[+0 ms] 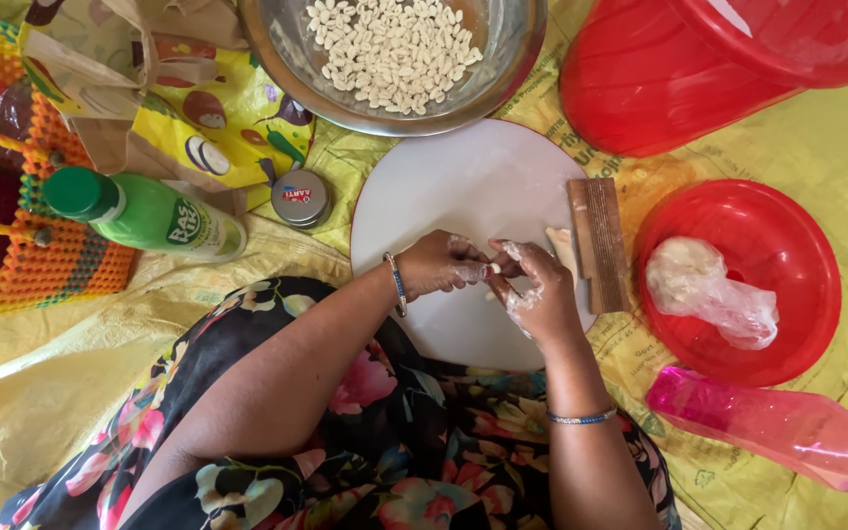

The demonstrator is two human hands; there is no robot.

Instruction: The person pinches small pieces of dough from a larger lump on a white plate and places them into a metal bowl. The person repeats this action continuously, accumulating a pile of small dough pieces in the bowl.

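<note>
My left hand (444,265) and my right hand (537,290) meet over a round white board (444,177), both dusted with flour. Between their fingertips they pinch a small piece of pale dough (494,268). A ridged wooden comb block (598,240) lies on the board's right edge, with a small scrap of dough (559,242) beside it. At the top, a steel bowl (282,49) holds several small shaped dough pieces (395,44).
A red lid (807,324) at the right carries dough wrapped in clear plastic (709,290). A red tub (660,79) stands behind it. A pink bottle (787,427), a green bottle (149,211), a small round tin (299,198) and a woven basket (12,196) lie on the yellow sheet (817,167).
</note>
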